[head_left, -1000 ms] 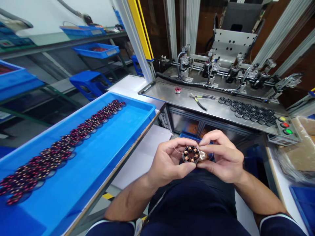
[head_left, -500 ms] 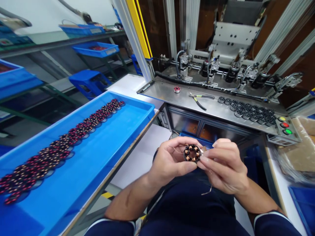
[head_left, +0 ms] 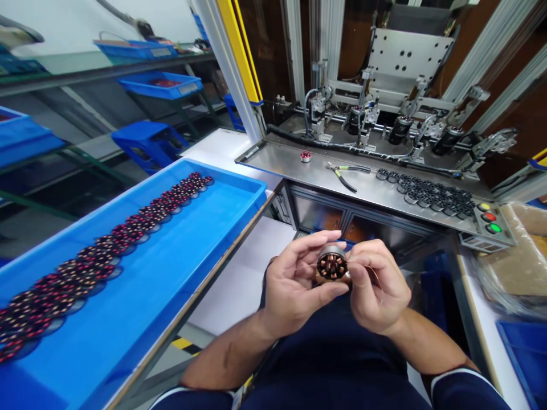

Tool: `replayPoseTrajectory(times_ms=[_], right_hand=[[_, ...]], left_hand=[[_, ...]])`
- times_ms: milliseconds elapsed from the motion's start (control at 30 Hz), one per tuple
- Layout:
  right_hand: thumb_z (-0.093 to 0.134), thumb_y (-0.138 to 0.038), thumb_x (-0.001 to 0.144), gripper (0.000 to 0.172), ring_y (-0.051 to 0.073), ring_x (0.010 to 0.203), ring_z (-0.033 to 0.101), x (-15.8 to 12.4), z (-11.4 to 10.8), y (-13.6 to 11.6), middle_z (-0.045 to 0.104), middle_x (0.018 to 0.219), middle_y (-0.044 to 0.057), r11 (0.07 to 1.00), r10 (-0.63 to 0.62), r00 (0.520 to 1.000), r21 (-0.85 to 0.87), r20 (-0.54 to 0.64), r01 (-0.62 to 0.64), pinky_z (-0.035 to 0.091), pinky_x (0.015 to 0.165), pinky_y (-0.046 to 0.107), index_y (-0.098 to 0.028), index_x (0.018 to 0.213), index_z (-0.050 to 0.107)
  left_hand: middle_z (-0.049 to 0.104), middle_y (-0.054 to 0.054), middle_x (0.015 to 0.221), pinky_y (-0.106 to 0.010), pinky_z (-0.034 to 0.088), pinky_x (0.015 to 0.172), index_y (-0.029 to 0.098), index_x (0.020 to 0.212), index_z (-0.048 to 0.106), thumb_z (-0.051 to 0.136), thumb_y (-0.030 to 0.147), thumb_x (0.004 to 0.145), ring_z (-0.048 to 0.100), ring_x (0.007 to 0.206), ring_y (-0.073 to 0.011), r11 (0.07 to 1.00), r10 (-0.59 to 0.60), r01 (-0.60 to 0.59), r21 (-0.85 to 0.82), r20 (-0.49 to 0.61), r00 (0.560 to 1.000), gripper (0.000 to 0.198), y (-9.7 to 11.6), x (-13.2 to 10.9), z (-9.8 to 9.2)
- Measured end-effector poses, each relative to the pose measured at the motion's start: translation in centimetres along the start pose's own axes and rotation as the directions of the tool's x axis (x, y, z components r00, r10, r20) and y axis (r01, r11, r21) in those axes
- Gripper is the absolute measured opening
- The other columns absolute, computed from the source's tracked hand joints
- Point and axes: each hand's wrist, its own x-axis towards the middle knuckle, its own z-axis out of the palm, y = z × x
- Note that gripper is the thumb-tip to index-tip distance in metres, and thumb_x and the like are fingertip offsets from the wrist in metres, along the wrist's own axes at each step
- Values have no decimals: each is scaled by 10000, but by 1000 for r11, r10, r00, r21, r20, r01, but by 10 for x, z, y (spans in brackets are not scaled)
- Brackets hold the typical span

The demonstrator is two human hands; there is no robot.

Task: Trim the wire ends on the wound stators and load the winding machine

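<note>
My left hand (head_left: pixel 294 285) holds a small round stator (head_left: pixel 332 265) with copper windings between thumb and fingers, above my lap. My right hand (head_left: pixel 376 287) is closed at the stator's right side, pinching a thin copper wire that comes off it. To my left, a long blue tray (head_left: pixel 205 233) carries several wound stators (head_left: pixel 106 256) laid in a diagonal row.
A steel machine shelf (head_left: pixel 299 168) ahead holds one red stator (head_left: pixel 305 156), pliers (head_left: pixel 344 173) and several black cores (head_left: pixel 431 196). Coloured buttons (head_left: pixel 488 217) sit at its right end. Blue bins stand on racks at left. A plastic bag (head_left: pixel 513 267) lies right.
The stator has tilted in my left hand. My right hand has drawn in closer and curled tighter on the wire. The view has shifted slightly downward.
</note>
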Motion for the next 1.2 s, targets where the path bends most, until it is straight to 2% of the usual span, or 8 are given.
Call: replayPoseTrajectory(times_ms=[200, 367, 533, 667, 833, 933, 1033, 1200], right_hand=[[586, -76, 921, 148, 165, 702, 608, 9, -9, 6, 626, 751, 28, 998, -59, 995, -29, 79, 62, 517, 613, 301, -210, 932, 648], [599, -30, 894, 180, 154, 687, 609, 15, -14, 2, 629, 759, 31, 984, -108, 980, -120, 166, 129, 512, 600, 279, -203, 922, 642], [617, -19, 888, 173, 145, 681, 599, 18, -17, -1, 628, 755, 31, 981, -80, 984, -163, 161, 107, 499, 599, 263, -188, 870, 650], [615, -41, 904, 162, 135, 663, 594, 22, -18, -3, 623, 745, 24, 988, 23, 985, -154, 171, 3, 503, 608, 260, -177, 825, 654], [625, -54, 906, 141, 142, 671, 622, 28, -20, -4, 637, 740, 29, 999, -8, 964, -46, 265, 21, 526, 617, 264, -168, 829, 661], [626, -58, 907, 121, 154, 699, 646, 31, -23, -4, 665, 762, 46, 989, -117, 940, -52, 320, 141, 546, 633, 271, -168, 875, 666], [617, -84, 923, 109, 150, 680, 652, 34, -26, -5, 677, 756, 42, 967, -193, 916, -89, 351, 238, 551, 608, 259, -178, 902, 668], [625, -68, 909, 114, 136, 650, 615, 36, -25, -10, 653, 741, 32, 953, -176, 927, -177, 332, 245, 521, 576, 245, -172, 878, 662]], left_hand=[[768, -75, 921, -250, 598, 672, 210, 1164, 689, 798, 429, 812, 735, 756, -179, 960, -239, 267, -89, 241, 941, 429, 1, 4, -18], [731, -40, 719, -234, 539, 525, 205, 1132, 708, 712, 437, 888, 690, 586, -160, 926, -297, 344, -157, 260, 919, 336, 0, 6, -22], [776, -86, 926, -245, 603, 611, 247, 1252, 686, 704, 414, 900, 754, 750, -187, 912, -226, 308, -272, 292, 929, 390, -3, 7, -23], [711, -102, 1227, -320, 626, 838, 221, 1066, 741, 741, 396, 874, 736, 1034, -229, 886, -193, 273, -376, 237, 952, 261, -1, 7, -23], [717, -48, 1204, -364, 521, 1045, 247, 1040, 669, 842, 402, 774, 641, 1251, -246, 810, -176, 259, -527, 202, 963, 353, 1, 7, -19], [730, -68, 1057, -266, 569, 856, 192, 1099, 648, 829, 535, 741, 718, 990, -189, 814, -305, 406, -416, 289, 907, 528, 1, 7, -20], [697, -16, 736, -187, 512, 601, 155, 1046, 610, 753, 523, 829, 663, 629, -109, 813, -407, 524, -255, 394, 824, 451, 1, 6, -22], [721, 17, 755, -157, 520, 537, 217, 1134, 559, 712, 273, 914, 699, 606, -105, 855, -338, 433, -286, 327, 883, 274, 3, 5, -21]])
